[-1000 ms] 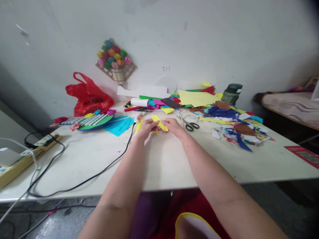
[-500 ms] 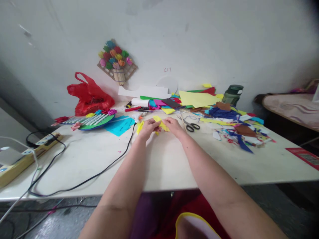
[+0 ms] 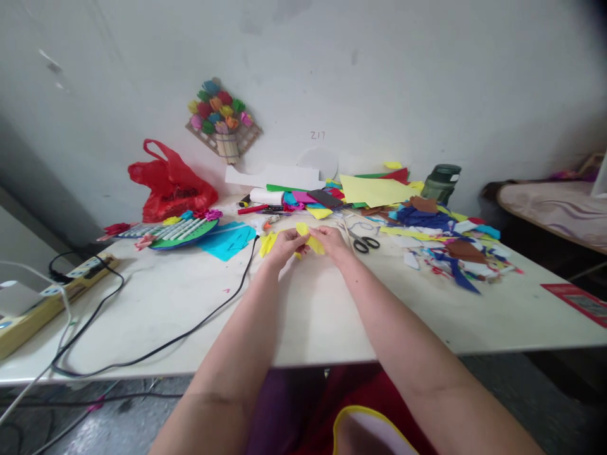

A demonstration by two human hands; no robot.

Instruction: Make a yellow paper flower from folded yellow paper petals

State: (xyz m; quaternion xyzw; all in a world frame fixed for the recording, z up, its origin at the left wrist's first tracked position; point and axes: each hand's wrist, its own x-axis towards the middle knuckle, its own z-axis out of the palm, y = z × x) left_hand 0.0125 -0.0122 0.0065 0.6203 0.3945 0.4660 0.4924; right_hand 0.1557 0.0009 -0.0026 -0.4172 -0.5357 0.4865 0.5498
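The white table (image 3: 327, 316) spans most of the view, standing against a pale wall (image 3: 403, 82) with a spread of tulip-like flowers (image 3: 220, 117) on a lattice fixed to it, left of centre. On the table's right side lies a loose heap of fabric or paper scraps (image 3: 427, 218), blue, brown, white and yellow. At the back left sits a red plastic bag (image 3: 171, 186), and in front of it is a green board (image 3: 184, 232) carrying pale rolled sticks and bright flowers. A power strip (image 3: 78, 284) runs along the left edge, with a black cord (image 3: 175, 341) curving across the table toward the middle. A pale yellow sheet (image 3: 374, 191) lies at the back, right of centre, with a dark green bottle (image 3: 441, 183) upright beside it. A flat blue sheet (image 3: 227, 241) lies next to the green board. Near the middle, the left hand (image 3: 284, 248) and the right hand (image 3: 331, 242) meet just above the table, both pinching the yellow piece (image 3: 315, 244) narrowly between thumbs and fingers. More yellow shows at the outer side of the left hand; whether it is the same piece cannot be told. Black-handled scissors (image 3: 367, 244) lie just beside the right hand.
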